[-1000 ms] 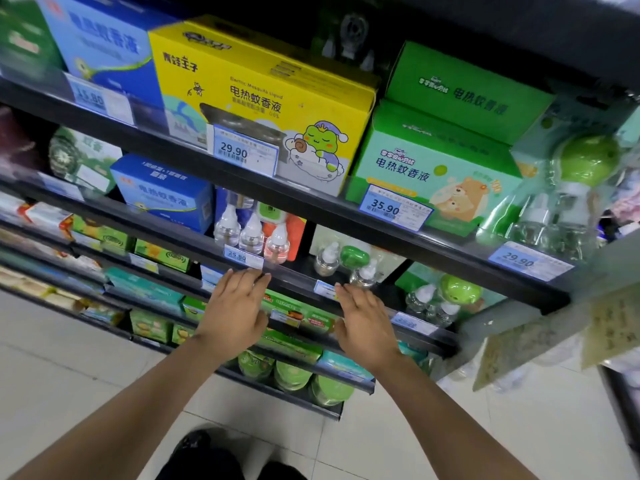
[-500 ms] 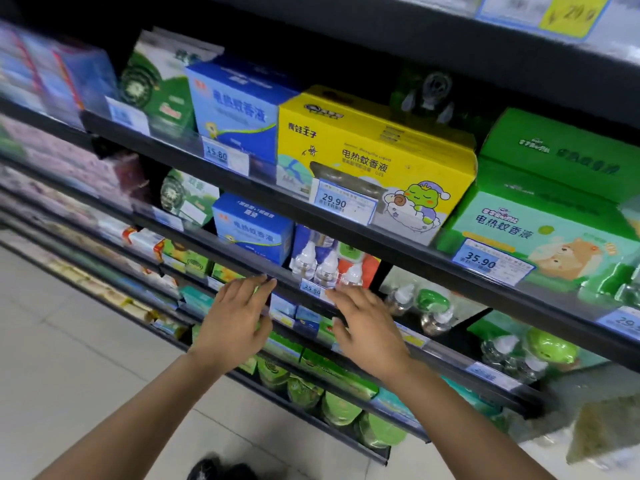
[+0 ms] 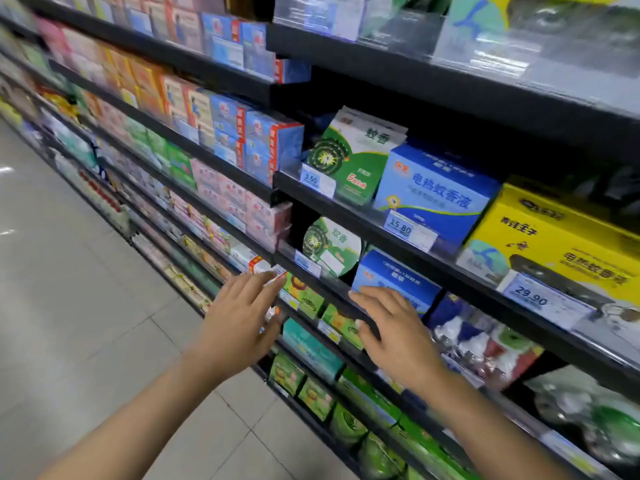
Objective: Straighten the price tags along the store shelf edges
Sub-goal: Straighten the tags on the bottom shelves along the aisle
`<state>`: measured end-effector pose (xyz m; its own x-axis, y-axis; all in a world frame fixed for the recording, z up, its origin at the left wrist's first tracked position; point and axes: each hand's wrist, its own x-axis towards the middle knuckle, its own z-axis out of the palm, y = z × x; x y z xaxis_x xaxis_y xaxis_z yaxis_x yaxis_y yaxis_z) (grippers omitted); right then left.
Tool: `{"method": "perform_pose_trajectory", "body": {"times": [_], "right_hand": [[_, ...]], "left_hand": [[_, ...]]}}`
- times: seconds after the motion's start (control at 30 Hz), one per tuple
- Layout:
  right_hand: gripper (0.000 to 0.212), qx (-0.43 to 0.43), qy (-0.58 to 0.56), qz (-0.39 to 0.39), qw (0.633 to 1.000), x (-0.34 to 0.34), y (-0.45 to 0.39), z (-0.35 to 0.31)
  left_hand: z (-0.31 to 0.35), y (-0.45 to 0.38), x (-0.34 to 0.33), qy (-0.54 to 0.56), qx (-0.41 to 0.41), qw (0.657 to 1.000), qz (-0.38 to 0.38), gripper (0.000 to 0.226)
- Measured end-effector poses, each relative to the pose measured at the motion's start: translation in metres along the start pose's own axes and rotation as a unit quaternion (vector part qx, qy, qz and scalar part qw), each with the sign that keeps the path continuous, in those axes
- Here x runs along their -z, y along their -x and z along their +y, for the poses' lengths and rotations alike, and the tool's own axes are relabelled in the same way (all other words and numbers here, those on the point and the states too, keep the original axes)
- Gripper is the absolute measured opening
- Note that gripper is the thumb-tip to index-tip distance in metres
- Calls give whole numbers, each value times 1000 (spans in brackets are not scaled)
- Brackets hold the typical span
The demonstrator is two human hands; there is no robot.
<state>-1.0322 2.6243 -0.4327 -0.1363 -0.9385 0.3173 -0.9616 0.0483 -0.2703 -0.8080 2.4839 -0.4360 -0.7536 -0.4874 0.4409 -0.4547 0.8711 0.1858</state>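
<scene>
Black store shelves carry price tags in clear strips along their front edges. The upper shelf edge holds the 3.50 tag [image 3: 317, 181], the 15.80 tag [image 3: 408, 230] and the 29.90 tag [image 3: 540, 296]. One shelf down sits a small blurred tag [image 3: 307, 264]. My left hand [image 3: 242, 318] hovers flat, fingers apart, fingertips near a red-and-white box at the shelf junction. My right hand [image 3: 394, 332] lies flat against the black shelf edge [image 3: 332, 289] under a blue box, fingers spread. Neither hand holds anything.
Mosquito-coil packs [image 3: 353, 157], a blue box [image 3: 436, 195] and a yellow box [image 3: 561, 237] fill the upper shelf. Rows of small boxes run away to the left. Green packs [image 3: 311, 393] sit on the lower shelves. A tiled aisle floor [image 3: 69, 306] lies on the left.
The view and both hands have shifted left along the shelves. The yellow box and 29.90 tag went from centre to far right; the 3.50 tag came into view.
</scene>
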Motion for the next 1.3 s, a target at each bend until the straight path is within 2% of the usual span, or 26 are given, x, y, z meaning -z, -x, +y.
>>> {"method": "perform_pose_trajectory", "body": {"times": [0.33,0.7,0.97,1.3], "right_hand": [[41,55,-49,-5,997,-26,-104,-51],[39,163,-91,-20,982,-52,-223,-63],[40,195,-132,-50,971,-99,-283,-88],[41,209,-142,-64,965,-154,-364,-180]], "left_hand": [[-82,5,47,-44,80,995,40,46],[-139,-20,64,-94,173,978,69,46],[-182,-7,65,-119,248,959,73,47],[-309,25,89,-126,271,950,85,48]]}}
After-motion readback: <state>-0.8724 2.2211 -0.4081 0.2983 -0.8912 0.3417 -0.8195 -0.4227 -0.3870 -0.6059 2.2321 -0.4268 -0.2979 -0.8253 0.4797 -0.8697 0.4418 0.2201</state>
